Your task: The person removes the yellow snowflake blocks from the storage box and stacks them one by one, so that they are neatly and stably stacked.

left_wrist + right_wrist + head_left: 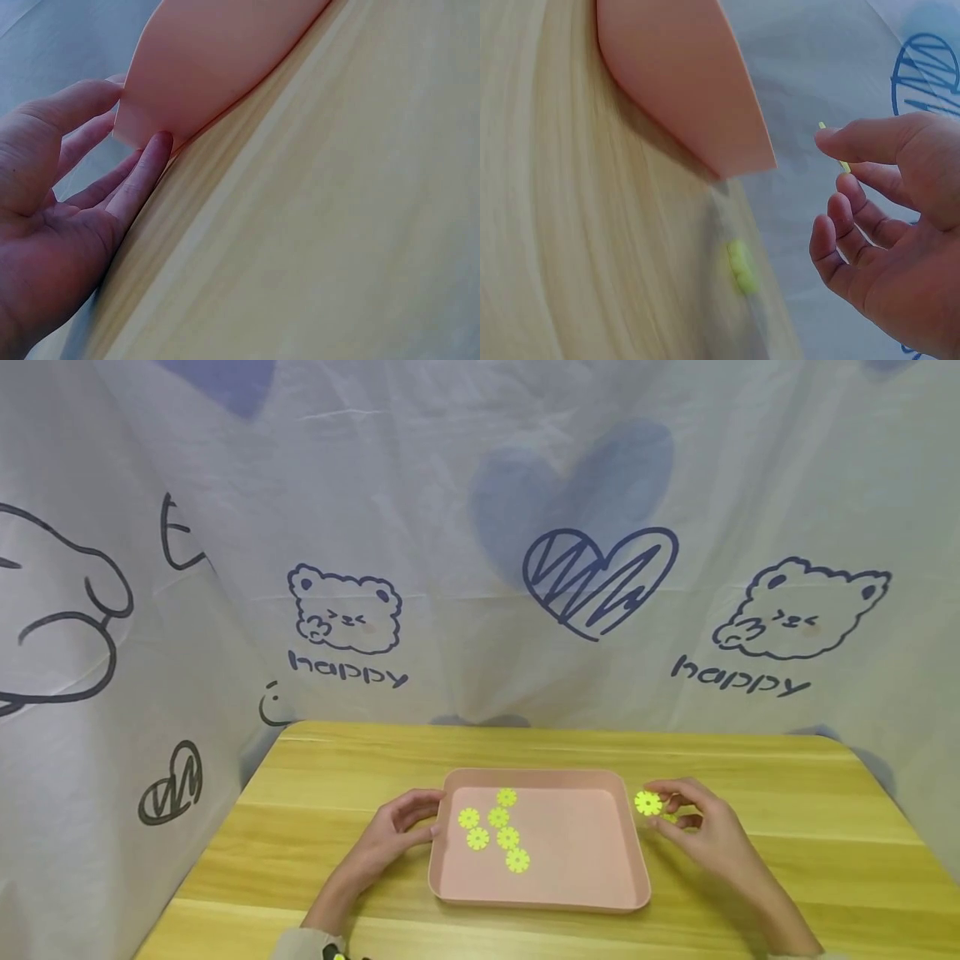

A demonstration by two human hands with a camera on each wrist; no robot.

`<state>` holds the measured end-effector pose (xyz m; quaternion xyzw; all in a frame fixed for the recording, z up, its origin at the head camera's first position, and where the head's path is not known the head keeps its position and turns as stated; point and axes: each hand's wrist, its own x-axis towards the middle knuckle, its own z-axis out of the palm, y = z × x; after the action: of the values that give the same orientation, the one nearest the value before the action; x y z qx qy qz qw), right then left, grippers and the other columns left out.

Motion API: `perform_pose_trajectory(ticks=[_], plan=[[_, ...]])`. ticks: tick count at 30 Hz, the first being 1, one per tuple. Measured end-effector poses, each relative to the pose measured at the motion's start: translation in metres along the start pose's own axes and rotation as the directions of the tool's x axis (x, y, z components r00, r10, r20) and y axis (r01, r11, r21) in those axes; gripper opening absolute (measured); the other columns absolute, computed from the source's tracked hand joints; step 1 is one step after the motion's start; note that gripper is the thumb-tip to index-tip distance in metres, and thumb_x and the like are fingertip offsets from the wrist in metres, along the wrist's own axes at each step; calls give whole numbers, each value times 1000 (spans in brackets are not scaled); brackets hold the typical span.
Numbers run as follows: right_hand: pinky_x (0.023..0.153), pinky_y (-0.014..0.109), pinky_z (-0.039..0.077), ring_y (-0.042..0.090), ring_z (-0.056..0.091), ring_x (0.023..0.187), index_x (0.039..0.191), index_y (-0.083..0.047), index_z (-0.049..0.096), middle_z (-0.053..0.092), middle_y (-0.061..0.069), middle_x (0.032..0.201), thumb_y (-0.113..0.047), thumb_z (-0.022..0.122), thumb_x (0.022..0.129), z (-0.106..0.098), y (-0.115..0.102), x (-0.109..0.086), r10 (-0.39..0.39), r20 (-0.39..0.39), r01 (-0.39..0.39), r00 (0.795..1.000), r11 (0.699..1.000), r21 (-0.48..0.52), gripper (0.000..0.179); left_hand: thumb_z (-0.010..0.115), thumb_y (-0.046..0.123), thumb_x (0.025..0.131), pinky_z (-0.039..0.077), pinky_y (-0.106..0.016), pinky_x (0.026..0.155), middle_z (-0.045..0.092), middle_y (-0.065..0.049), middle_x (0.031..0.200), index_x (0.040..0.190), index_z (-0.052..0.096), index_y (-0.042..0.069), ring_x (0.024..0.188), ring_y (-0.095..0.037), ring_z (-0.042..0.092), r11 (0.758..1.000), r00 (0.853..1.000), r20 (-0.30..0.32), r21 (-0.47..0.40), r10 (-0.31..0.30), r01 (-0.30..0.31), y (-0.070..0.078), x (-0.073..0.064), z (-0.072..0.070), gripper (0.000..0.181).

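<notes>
A shallow pink tray (558,893) holds several flat yellow-green notched discs (507,837), flower-shaped with a small centre hole, grouped in its left half. My left hand (401,827) is at the tray's left side; in the left wrist view its fingertips (160,142) rest on the outer wall and rim. Just right of the tray, my right hand (701,827) pinches one notched disc (648,803) between thumb and forefinger, its other fingers loosely bent. The right wrist view shows that disc (832,148) nearly edge-on, raised off the table.
More yellow-green discs (740,268) lie on the wooden table (360,760) to the right of the tray, partly behind my right hand in the head view. A pale curtain (450,635) with hearts and bear drawings hangs behind and to the left of the table.
</notes>
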<state>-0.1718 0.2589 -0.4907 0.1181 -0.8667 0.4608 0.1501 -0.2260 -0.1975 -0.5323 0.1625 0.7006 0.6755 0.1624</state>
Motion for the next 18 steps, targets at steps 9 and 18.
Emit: perform_pose_trajectory(ticks=[9,18], plan=[[68,20,57,10,56,85,119,-2,71,64,8,99,2,84,82,-11,19,-2,4,9,-4,1000,1000,-8,39,68,3,98,49,-29,106,51,-20,150,146,50,-2,139,-36,48,1000,1000,10,-4,12,-12,-2,1,-1,51],[72,22,58,10,56,87,121,-2,70,63,7,99,1,82,84,-16,34,-6,91,66,-91,994,996,-9,39,68,4,98,49,-29,106,51,-20,150,146,50,-2,140,-35,48,1000,1000,9,-7,10,-10,-2,1,-1,52]])
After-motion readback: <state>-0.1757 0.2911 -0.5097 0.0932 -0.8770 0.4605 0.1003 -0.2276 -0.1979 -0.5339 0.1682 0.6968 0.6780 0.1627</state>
